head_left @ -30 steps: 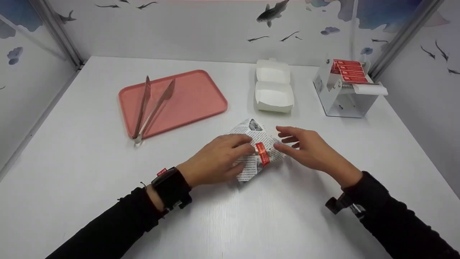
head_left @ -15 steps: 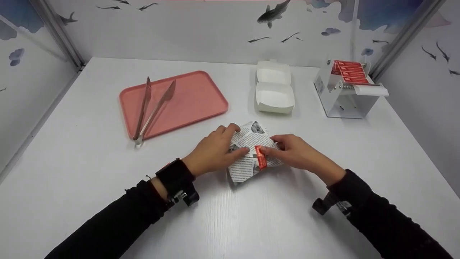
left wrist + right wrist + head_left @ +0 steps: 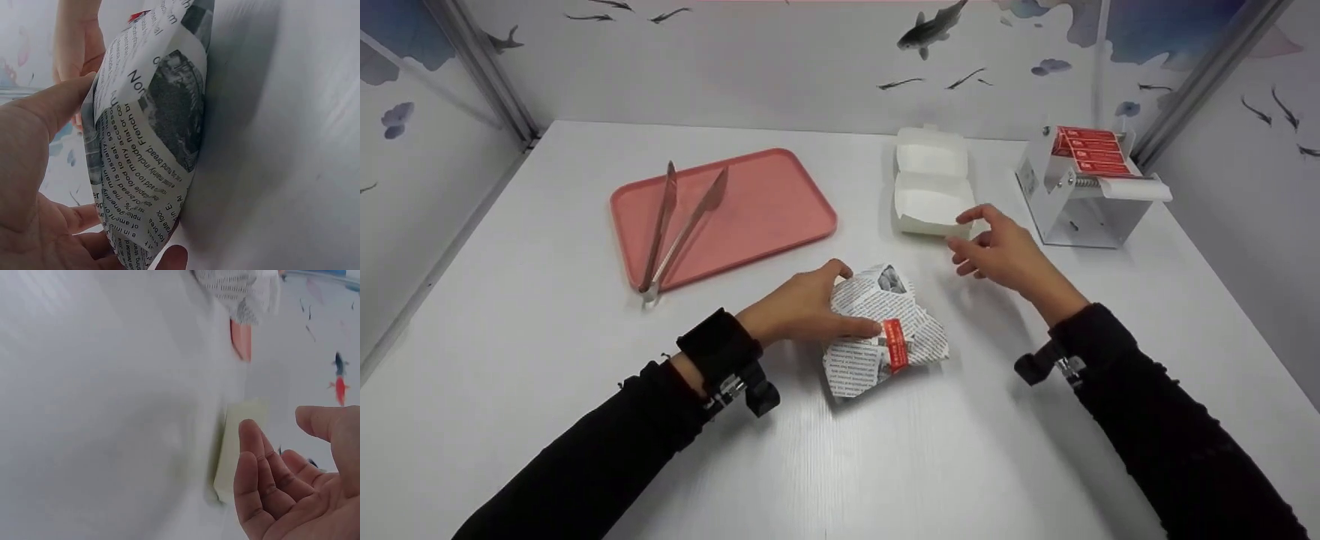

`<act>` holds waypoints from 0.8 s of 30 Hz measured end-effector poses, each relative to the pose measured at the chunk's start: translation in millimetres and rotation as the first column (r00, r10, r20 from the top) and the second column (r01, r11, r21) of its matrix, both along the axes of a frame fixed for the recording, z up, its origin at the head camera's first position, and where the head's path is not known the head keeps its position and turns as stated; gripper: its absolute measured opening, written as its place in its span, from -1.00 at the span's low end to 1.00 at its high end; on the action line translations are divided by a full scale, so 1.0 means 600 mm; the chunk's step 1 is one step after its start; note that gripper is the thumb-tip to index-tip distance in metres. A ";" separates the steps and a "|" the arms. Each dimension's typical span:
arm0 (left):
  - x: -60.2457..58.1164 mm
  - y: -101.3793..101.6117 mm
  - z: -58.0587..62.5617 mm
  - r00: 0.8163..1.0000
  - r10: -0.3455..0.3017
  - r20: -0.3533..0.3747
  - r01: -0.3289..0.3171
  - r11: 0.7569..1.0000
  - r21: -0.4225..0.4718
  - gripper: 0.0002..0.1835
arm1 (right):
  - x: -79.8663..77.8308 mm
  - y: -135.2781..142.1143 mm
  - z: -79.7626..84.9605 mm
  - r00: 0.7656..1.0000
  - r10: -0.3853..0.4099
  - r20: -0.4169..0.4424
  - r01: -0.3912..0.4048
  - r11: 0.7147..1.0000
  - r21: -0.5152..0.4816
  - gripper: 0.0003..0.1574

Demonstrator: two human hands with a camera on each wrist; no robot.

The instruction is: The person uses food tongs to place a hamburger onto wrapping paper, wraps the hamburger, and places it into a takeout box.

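A package wrapped in newspaper-print paper [image 3: 859,371], with a red sticker [image 3: 896,345] across its fold, is at the middle of the white table. My left hand [image 3: 802,309] grips its left side. In the left wrist view the thumb lies along the upper face of the wrapped package [image 3: 146,124], and the fingers curl under the near end. What the paper encloses is hidden. Holding nothing, my right hand [image 3: 1006,251] hovers by the front right corner of a white clamshell box [image 3: 934,206], fingers loosely bent. The right wrist view shows thumb and fingers apart before the box [image 3: 239,439].
A pink tray [image 3: 780,191] lies at the back left with metal tongs [image 3: 709,199] across its left part, their joined end over the front rim. At the back right stands a label dispenser [image 3: 1039,199] with red stickers [image 3: 1091,150]. Printed walls [image 3: 735,75] border the table.
My right hand first came to the package, its thumb on the sticker, then left it and moved up toward the box. The left hand has taken hold, and the package shifted slightly nearer.
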State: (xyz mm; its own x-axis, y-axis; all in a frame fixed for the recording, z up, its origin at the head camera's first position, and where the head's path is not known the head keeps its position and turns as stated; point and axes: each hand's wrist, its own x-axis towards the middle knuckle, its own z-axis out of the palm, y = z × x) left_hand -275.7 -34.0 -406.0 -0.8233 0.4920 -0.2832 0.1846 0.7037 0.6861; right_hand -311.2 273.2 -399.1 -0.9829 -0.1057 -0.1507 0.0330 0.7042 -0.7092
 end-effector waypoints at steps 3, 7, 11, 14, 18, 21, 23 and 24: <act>0.000 -0.001 -0.001 1.000 0.001 0.016 -0.001 1.000 -0.010 -0.04 | -0.024 0.010 -0.007 0.999 0.002 -0.052 0.006 0.990 0.139 -0.32; -0.001 -0.003 -0.004 0.999 0.006 0.040 -0.007 1.000 0.000 -0.01 | -0.042 0.010 -0.020 0.984 0.029 -0.174 0.038 0.927 0.373 -0.48; -0.002 -0.006 -0.006 0.998 0.017 0.060 -0.018 1.000 0.009 -0.06 | -0.051 0.011 -0.030 0.966 0.027 -0.256 0.085 0.905 0.417 -0.65; -0.001 -0.009 -0.007 0.998 0.021 0.063 -0.022 1.000 0.003 -0.11 | -0.055 0.015 -0.034 0.962 0.032 -0.272 0.075 0.924 0.374 -0.74; 0.000 -0.012 -0.007 0.998 0.025 0.056 -0.024 1.000 -0.010 -0.14 | -0.054 0.021 -0.035 0.960 0.060 -0.272 0.039 0.938 0.346 -0.78; 0.001 -0.016 -0.008 0.998 0.030 0.052 -0.029 0.999 -0.015 -0.14 | -0.047 0.024 -0.036 0.958 0.083 -0.275 0.012 0.945 0.328 -0.78; 0.003 -0.019 -0.007 0.998 0.038 0.053 -0.037 0.999 -0.017 -0.15 | -0.037 0.024 -0.036 0.955 0.101 -0.279 -0.007 0.947 0.320 -0.78; 0.004 -0.021 -0.007 0.997 0.044 0.058 -0.043 0.999 -0.017 -0.15 | -0.032 0.024 -0.036 0.954 0.109 -0.278 -0.015 0.948 0.319 -0.78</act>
State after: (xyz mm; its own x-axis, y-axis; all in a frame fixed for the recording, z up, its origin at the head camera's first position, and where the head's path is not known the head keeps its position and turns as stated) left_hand -273.4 -46.5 -410.2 -0.8255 0.4515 -0.3385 0.1140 0.7209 0.6836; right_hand -330.3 287.6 -420.7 -0.9815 -0.1618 0.1027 -0.1904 0.8841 -0.4268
